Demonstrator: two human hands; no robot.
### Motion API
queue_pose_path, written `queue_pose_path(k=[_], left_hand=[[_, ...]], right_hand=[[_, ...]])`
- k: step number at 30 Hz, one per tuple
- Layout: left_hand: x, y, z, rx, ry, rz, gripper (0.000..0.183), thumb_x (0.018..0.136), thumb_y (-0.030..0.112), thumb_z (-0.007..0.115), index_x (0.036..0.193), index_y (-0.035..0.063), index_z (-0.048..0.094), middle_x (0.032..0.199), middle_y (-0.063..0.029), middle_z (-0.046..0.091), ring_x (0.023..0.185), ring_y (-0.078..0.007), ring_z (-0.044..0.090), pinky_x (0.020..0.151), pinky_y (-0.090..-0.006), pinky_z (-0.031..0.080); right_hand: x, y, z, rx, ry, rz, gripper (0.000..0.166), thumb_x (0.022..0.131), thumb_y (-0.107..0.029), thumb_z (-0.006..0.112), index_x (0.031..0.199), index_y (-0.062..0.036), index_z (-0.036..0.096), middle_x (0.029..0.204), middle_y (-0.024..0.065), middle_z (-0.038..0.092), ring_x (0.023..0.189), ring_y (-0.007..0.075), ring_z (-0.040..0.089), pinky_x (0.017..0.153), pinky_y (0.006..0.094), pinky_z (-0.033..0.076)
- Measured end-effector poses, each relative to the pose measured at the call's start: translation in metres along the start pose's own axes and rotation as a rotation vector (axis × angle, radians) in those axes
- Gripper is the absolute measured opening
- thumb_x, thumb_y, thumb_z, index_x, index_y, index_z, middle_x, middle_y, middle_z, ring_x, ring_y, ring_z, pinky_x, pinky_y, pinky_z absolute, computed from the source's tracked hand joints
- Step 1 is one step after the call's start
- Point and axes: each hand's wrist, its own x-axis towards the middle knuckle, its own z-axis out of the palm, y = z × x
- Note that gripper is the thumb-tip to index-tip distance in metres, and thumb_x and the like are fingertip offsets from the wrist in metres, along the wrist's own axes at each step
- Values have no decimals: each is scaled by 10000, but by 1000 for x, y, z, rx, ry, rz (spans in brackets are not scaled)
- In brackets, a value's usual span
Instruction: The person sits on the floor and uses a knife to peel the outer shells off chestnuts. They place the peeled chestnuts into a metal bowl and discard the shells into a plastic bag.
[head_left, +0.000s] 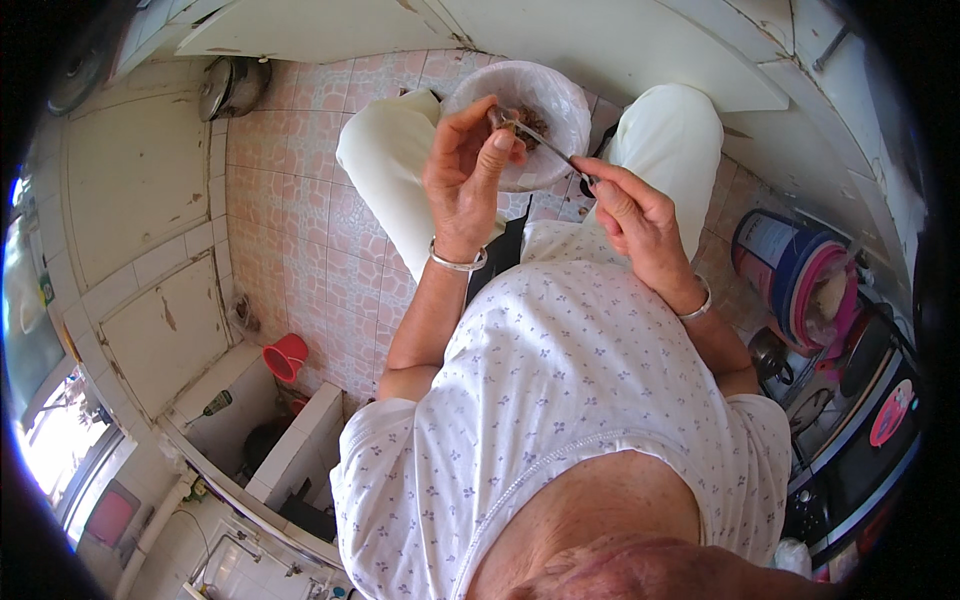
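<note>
My left hand (469, 161) is raised over the near left side of a round bin (566, 97) lined with thin clear plastic. Between its thumb and fingers it grips a small brownish piece (504, 120), too small to identify. My right hand (634, 210) holds a slim metal tool (551, 148), perhaps a knife, by its dark handle end. The tool's tip touches or nearly touches the piece. Brown scraps (534, 124) lie in the bin, which stands between my knees. A bangle circles each wrist.
Pink patterned tiles (300, 187) cover the floor. A red plastic pail (285, 357) stands near the left cabinets, with a metal pot (232, 86) farther up. On the right are a blue-and-pink bucket (787, 270), a metal kettle or pot (770, 354) and a rack. White cabinet panels rise ahead.
</note>
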Motion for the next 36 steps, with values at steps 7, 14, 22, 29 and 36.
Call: queue_pose_path(k=[7, 14, 22, 29, 36], left_hand=[[-8, -19, -2, -167, 13, -105, 315, 956, 76, 626, 1249, -16, 556, 1073, -105, 654, 851, -162, 623, 769, -310, 530], [-13, -13, -3, -288, -91, -314, 311, 963, 134, 628, 1242, 4, 579, 1121, -133, 662, 884, -168, 638, 787, -316, 531], [-19, -10, 13, -318, -184, -423, 297, 991, 118, 572, 1258, -12, 577, 1126, -133, 660, 888, -175, 641, 810, -310, 534], [-18, -2, 12, -383, -138, -501, 296, 1031, 152, 491, 1249, -35, 564, 1142, -137, 647, 965, -208, 664, 895, -326, 558], [-15, -4, 14, -483, -90, -475, 317, 1034, 139, 464, 1264, -68, 530, 1216, -157, 610, 1126, -249, 622, 1005, -371, 519]], right_hand=[[4, 8, -12, 471, -86, 338, 339, 1033, -267, 511, 1313, -95, 594, 671, -63, 403, 502, 7, 299, 400, 179, 234], [5, 17, -34, 339, -31, 188, 390, 1042, -300, 486, 1359, -77, 525, 670, -73, 363, 496, 7, 285, 407, 177, 224], [45, -2, -5, -286, 94, -312, 315, 804, -232, 820, 923, 1, 644, 664, -66, 370, 628, 30, 374, 547, 211, 356], [49, -2, -8, -296, 82, -326, 251, 873, -192, 741, 978, 20, 656, 872, 18, 665, 790, 60, 597, 682, 229, 501], [46, 10, 1, -226, 226, -476, 202, 872, -133, 720, 987, 22, 657, 887, 22, 647, 808, 73, 607, 696, 234, 499]])
